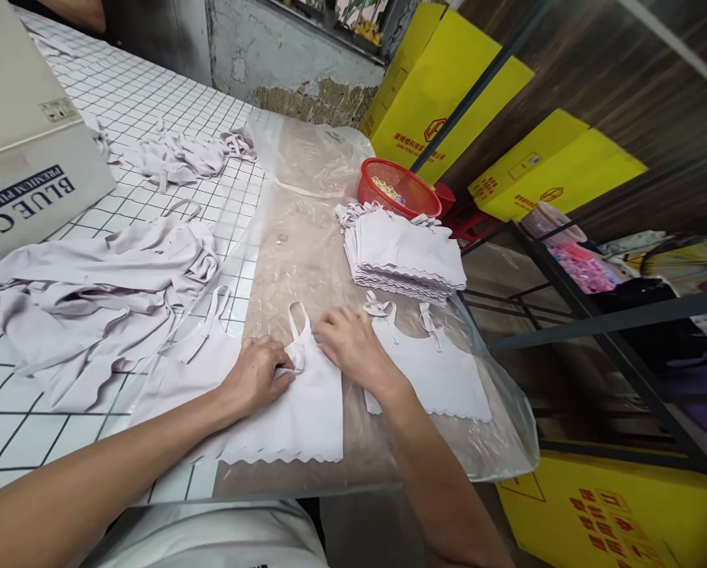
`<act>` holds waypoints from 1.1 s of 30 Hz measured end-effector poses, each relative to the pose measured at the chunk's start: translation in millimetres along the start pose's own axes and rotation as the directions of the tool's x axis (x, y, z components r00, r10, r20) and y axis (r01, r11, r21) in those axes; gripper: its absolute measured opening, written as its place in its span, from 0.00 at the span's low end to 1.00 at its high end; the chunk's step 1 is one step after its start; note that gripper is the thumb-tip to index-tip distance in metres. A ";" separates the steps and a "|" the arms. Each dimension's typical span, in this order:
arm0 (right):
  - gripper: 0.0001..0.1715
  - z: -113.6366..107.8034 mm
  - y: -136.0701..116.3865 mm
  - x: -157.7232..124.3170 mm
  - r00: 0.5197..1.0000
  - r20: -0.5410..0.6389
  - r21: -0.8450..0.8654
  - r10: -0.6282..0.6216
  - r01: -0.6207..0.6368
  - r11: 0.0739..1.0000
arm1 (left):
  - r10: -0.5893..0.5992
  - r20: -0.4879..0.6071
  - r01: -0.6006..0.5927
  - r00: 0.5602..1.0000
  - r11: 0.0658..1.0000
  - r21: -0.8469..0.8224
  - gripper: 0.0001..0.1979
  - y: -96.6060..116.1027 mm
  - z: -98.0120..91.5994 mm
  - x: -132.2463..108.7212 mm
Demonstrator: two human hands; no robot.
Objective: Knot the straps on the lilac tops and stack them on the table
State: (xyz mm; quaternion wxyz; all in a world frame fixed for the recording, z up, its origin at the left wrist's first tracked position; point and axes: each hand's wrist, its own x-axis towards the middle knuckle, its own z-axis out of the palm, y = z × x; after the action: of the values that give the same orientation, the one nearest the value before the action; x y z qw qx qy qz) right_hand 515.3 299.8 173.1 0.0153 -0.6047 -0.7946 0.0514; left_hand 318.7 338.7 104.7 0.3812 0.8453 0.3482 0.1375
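Observation:
A pale lilac camisole with thin straps and a scalloped hem lies flat in front of me. My left hand is closed, thumb and fingers pinching its strap near the neckline. At the camisole's right upper edge, my right hand has its fingers curled down on the cloth, beside an upright strap loop. Another camisole lies partly under my left forearm. To the right of my right hand, a camisole with tied straps lies flat.
A stack of folded camisoles stands beyond my right hand, near a red basket. Loose garments and a cardboard box occupy the left. Clear plastic sheeting covers part of the table. A metal rack and yellow boxes border the right.

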 end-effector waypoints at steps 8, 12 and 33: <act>0.22 36.0 -9.0 -7.3 0.926 0.270 0.678 0.265 -0.379 0.630 | 0.022 -0.040 -0.023 0.999 0.999 -0.043 0.06 -2.4 0.2 -0.6; 0.21 47.5 -14.6 -3.3 0.910 0.308 0.756 0.276 -0.411 0.510 | 0.006 -0.001 -0.006 1.000 0.999 -0.034 0.07 0.9 -3.6 -0.7; 0.22 52.2 -21.6 2.8 0.891 0.328 0.909 0.315 -0.388 0.151 | 0.067 -0.048 -0.070 0.997 0.995 -0.072 0.10 -0.4 1.1 0.1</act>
State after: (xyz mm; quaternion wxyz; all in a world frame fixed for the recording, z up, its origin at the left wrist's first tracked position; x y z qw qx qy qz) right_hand 489.3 293.5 123.2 0.3438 -0.6318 -0.4313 0.5446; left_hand 319.2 338.3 103.6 0.3994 0.8387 0.3223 0.1822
